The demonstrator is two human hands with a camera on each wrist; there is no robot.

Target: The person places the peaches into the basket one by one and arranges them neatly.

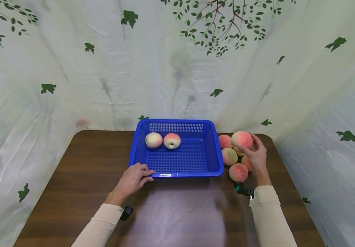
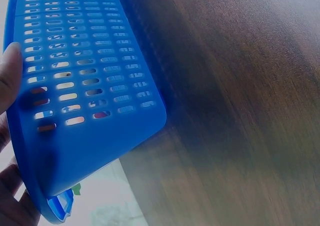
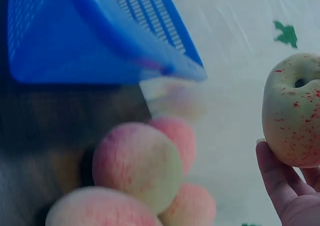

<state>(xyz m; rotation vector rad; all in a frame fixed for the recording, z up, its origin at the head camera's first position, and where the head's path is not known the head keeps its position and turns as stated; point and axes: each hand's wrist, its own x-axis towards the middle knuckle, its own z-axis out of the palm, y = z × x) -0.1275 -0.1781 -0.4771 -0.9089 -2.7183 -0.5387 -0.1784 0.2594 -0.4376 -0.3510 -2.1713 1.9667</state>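
A blue plastic basket with slotted walls stands on the table, two peaches, one pale and one redder, lying side by side within it. My left hand grips the basket's rim at its near left corner; the left wrist view has the thumb against the outer side and fingers beyond the rim. To the right of the basket, my right hand holds a pink-speckled peach above a group of several peaches. In the right wrist view, fingers support that peach from below, apart from the others.
The brown wooden table extends in front of and left of the basket. A pale curtain printed with leaves hangs right behind the table's far edge and along its sides. Each wrist carries a small black camera mount.
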